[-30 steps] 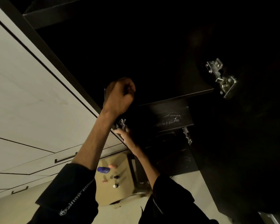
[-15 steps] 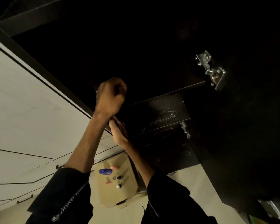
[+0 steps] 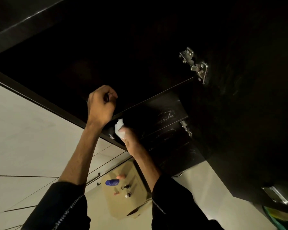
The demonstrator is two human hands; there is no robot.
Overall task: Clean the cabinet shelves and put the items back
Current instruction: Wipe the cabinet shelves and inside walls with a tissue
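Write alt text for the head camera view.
A person's right hand holds a crumpled white cloth at a dark cabinet shelf, while the left hand grips the shelf edge above. Below, a beige stool holds a blue bottle.

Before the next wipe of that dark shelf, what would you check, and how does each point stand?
1. White cloth in the right hand: ok, gripped.
2. Left hand steadying at the cabinet edge: ok, fist against it.
3. Shelf free of items: ok where visible.
4. Shelf clean: not ok, pale streaks remain.
5. Items waiting below, blue bottle among them: ok.
6. Upper shelf interior: cannot tell, too dark.
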